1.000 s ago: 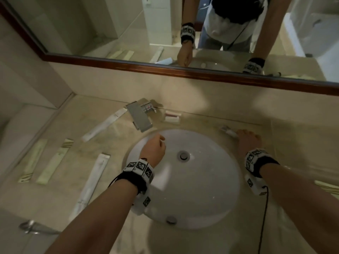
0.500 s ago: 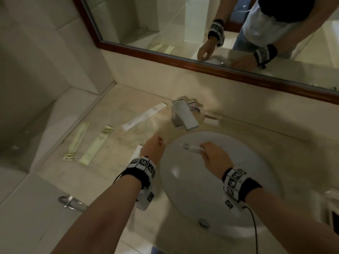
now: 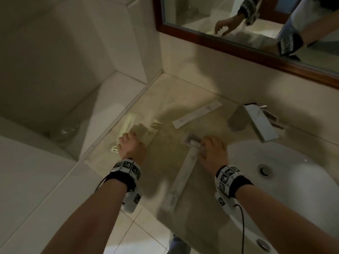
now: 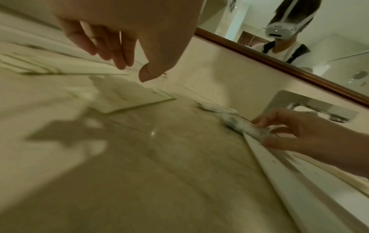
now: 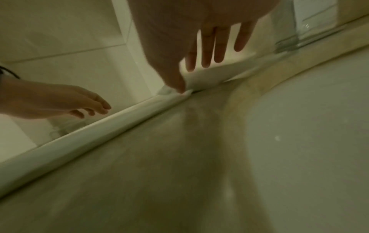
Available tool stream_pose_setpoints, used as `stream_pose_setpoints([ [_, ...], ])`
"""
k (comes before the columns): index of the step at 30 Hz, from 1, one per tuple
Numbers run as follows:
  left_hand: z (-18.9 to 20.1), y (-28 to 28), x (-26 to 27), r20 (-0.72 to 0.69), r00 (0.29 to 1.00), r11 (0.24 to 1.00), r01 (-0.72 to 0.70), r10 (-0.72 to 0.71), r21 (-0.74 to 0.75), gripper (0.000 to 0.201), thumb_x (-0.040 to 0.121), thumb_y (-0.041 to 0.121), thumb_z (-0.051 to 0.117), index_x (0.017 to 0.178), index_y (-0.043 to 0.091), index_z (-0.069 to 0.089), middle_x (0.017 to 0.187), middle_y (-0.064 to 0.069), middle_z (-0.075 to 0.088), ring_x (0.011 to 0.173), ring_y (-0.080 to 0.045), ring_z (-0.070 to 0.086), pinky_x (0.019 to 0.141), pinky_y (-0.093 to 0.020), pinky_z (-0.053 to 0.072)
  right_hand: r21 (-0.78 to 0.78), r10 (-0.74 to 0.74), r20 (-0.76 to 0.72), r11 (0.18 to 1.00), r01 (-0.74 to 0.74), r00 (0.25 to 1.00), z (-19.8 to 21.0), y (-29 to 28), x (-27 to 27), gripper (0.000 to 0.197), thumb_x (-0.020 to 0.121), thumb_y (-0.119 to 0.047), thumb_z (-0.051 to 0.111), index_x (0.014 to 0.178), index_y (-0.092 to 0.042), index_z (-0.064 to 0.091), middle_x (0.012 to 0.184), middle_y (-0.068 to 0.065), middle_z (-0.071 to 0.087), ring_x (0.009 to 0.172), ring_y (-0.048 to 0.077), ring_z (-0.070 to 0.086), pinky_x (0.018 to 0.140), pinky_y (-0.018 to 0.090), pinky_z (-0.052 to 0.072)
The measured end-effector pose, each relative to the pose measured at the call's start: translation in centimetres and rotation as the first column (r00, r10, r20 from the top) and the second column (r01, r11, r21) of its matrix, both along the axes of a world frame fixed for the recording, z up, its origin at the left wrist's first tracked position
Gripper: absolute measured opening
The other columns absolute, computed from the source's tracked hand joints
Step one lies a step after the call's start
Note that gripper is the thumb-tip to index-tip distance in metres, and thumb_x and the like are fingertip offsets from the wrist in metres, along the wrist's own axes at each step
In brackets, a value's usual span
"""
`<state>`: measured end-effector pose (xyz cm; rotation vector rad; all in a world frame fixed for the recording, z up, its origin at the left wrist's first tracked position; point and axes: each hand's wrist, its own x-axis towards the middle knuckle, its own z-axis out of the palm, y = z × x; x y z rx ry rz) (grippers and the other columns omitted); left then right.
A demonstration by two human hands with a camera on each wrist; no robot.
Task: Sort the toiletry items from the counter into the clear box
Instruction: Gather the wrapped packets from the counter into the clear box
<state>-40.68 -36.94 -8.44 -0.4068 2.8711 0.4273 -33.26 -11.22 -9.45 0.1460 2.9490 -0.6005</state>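
Two cream packets (image 3: 153,128) (image 4: 127,97) lie at the counter's left edge. My left hand (image 3: 128,139) (image 4: 129,71) hovers just above them with fingers spread and relaxed, holding nothing. My right hand (image 3: 203,145) (image 4: 263,132) (image 5: 185,78) pinches a small clear-wrapped item (image 3: 191,142) (image 4: 243,128) between thumb and fingers. It holds that item against the far end of a long white packet (image 3: 183,176) (image 4: 299,181) (image 5: 89,130) lying left of the basin. Another long white packet (image 3: 198,116) lies farther back. The clear box is not in view.
The white basin (image 3: 293,189) fills the right side, with the chrome faucet (image 3: 256,121) behind it and a mirror (image 3: 238,50) above. A lower tiled ledge (image 3: 45,162) left of the counter holds a clear rounded object (image 3: 66,132). The counter's front edge is close to my forearms.
My right hand carried the small wrapped item left from the basin to the long white packet. My left hand moved left and opened from a fist over the cream packets.
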Motion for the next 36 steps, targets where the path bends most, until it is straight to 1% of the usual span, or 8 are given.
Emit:
stream_pose_setpoints([
  [3,-0.7,-2.8,-0.9,0.005,0.995,0.995,-0.1,0.1,-0.025,0.053,0.09,0.031,0.05,0.134,0.005,0.037,0.139,-0.017,0.038,0.127,-0.034,0.034,0.108,-0.045,0.028,-0.006,0.179,0.0,0.984,-0.179,0.984,-1.0,-2.0,0.6,0.048,0.072,-0.021,0.067,0.118,-0.009,0.058,0.126,0.014,0.056,0.118,0.037,0.051,0.103,0.048,0.035],
  [8,-2.0,-4.1,-2.0,0.028,0.997,0.997,-0.073,0.074,-0.024,0.075,0.085,0.055,0.052,0.135,0.002,0.035,0.138,-0.02,0.04,0.128,-0.035,0.036,0.107,-0.046,0.028,0.167,0.464,0.086,0.865,-0.472,0.881,-0.9,-3.2,0.7,0.04,0.067,-0.033,0.057,0.105,-0.022,0.063,0.108,-0.003,0.065,0.108,0.027,0.059,0.098,0.043,0.038],
  [12,-2.3,-3.8,-2.5,0.015,0.996,0.995,-0.082,0.083,-0.051,0.081,0.081,0.057,0.057,0.133,-0.001,0.037,0.136,-0.022,0.041,0.126,-0.037,0.038,0.106,-0.046,0.029,0.175,0.562,0.17,0.791,-0.586,0.809,0.6,-3.7,0.1,0.043,0.066,-0.047,0.065,0.105,-0.027,0.063,0.105,-0.007,0.063,0.106,0.023,0.057,0.097,0.044,0.04],
  [17,-2.0,-4.3,-3.5,0.073,0.993,0.993,-0.09,0.095,-0.074,0.067,0.088,0.041,0.055,0.135,-0.002,0.036,0.14,-0.022,0.039,0.131,-0.036,0.034,0.11,-0.045,0.025,0.168,0.596,0.215,0.758,-0.63,0.774,1.1,-4.1,-0.2,0.025,0.076,-0.037,0.066,0.098,-0.025,0.065,0.105,-0.001,0.059,0.106,0.027,0.051,0.097,0.041,0.035],
  [20,-1.9,-4.2,-3.8,0.118,0.992,0.996,-0.027,0.037,-0.086,0.051,0.089,0.029,0.051,0.132,0.004,0.044,0.138,-0.019,0.043,0.127,-0.035,0.036,0.108,-0.045,0.027,0.178,0.612,0.21,0.743,-0.645,0.763,0.9,-4.3,-0.1,0.017,0.075,-0.033,0.068,0.089,-0.025,0.064,0.102,-0.002,0.06,0.103,0.028,0.053,0.093,0.04,0.037],
  [25,-1.8,-2.7,-2.0,0.109,0.984,0.983,0.154,-0.143,-0.104,0.037,0.093,0.025,0.041,0.12,0.004,0.054,0.131,-0.017,0.042,0.12,-0.037,0.039,0.104,-0.048,0.034,0.08,0.602,0.103,0.788,-0.61,0.792,1.6,-4.3,-0.1,0.015,0.088,-0.033,0.056,0.098,-0.024,0.061,0.108,-0.005,0.061,0.112,0.025,0.048,0.095,0.038,0.035],
  [30,-1.4,-2.0,-3.1,0.048,0.998,0.999,-0.042,0.044,-0.032,0.055,0.089,0.027,0.056,0.132,0.0,0.036,0.136,-0.022,0.041,0.125,-0.037,0.039,0.104,-0.045,0.033,0.021,0.491,-0.089,0.871,-0.491,0.867,2.3,-4.0,0.1,0.011,0.087,-0.028,0.056,0.093,-0.021,0.062,0.097,-0.004,0.065,0.104,0.026,0.054,0.09,0.041,0.041],
  [36,-1.3,-2.4,-4.6,0.241,0.964,0.993,-0.119,0.113,0.012,0.065,0.083,0.038,0.062,0.136,0.009,0.039,0.139,-0.02,0.044,0.128,-0.038,0.04,0.108,-0.047,0.029,-0.154,0.182,-0.198,0.965,-0.214,0.963,5.0,-2.4,-2.2,0.013,0.091,-0.014,0.054,0.093,-0.005,0.063,0.092,0.013,0.066,0.09,0.03,0.056,0.077,0.034,0.038],
])
